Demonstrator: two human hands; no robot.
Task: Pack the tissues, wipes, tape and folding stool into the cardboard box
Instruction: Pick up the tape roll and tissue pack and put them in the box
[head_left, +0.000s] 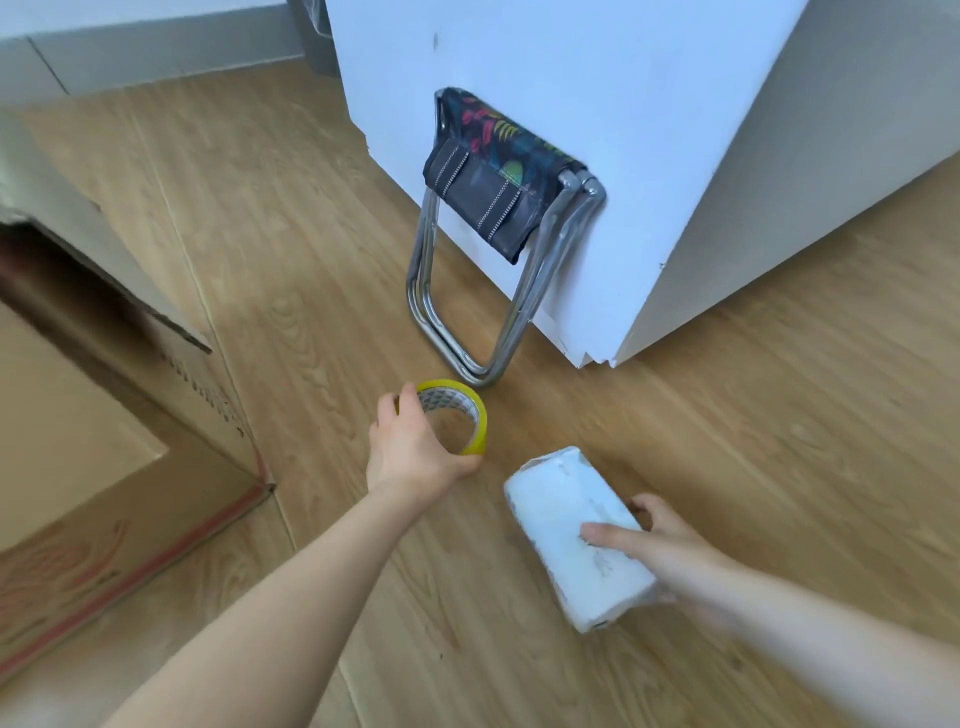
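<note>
The left hand (413, 447) has its grip closed round the roll of yellow tape (457, 415), fingers over the far rim and thumb at the near edge; the roll lies flat on the wooden floor (727, 415) beneath that grip. Just beyond the tape, the folding stool (498, 228) stands folded, its chrome legs on the floor and its dark patterned seat leaning against a white cabinet (571, 78). To the right of the left grip, a little nearer the person, the right hand (660, 551) holds the white soft pack (576, 535), thumb on top and fingers wrapped behind its far side; whether it is the tissues or the wipes cannot be told. The pack looks slightly blurred, and whether it touches the floor is unclear. To the left of both grips sits the open cardboard box (104, 467), its flap raised, well apart from the tape
</note>
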